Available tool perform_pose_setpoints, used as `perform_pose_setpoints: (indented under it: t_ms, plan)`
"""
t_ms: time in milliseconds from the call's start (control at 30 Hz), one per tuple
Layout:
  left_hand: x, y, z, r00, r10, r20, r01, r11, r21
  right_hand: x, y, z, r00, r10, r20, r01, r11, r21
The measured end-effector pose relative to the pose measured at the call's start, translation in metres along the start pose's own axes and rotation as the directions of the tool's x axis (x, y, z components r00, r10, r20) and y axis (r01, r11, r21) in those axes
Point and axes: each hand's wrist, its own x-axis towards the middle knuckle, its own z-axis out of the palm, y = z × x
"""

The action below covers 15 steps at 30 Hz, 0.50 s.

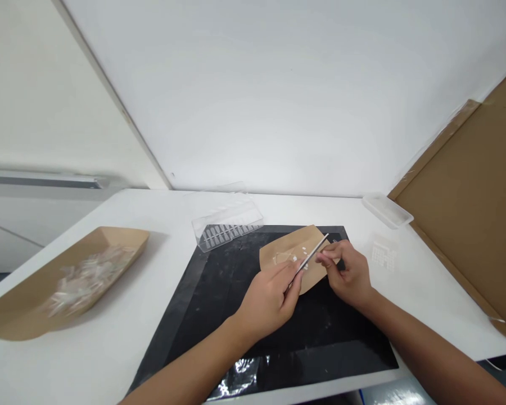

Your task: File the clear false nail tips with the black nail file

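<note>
My left hand [267, 298] is closed around a thin metal tool [312, 254], like tweezers or a file, which points up and to the right. My right hand [348, 270] is pinched at the tool's far part, with something small in its fingers that I cannot make out. Both hands hover over a small brown paper tray [293, 247] with a few small white pieces in it. The tray lies on a black mat [219, 292].
A clear plastic box of nail tips [227, 225] sits at the mat's far edge. A large brown paper tray [67, 275] with clear pieces lies at the left. At the right are a small clear tray [387, 209], a small sticker sheet [383, 254] and leaning cardboard [468, 208].
</note>
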Motion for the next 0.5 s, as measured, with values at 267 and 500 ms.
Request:
perform_pose_setpoints:
  t_ms: [267,500]
  plan:
    - [0.000,0.000,-0.001,0.999,0.029,-0.026,-0.028,0.998,0.050,-0.002,0.007,-0.001,0.994,0.096,-0.044,-0.098,0.995,-0.027]
    - [-0.001,-0.001,-0.001,0.999,0.035,-0.008,-0.035,0.999,0.032,-0.002,-0.001,0.000,0.996,-0.080,0.049,0.081,0.997,-0.007]
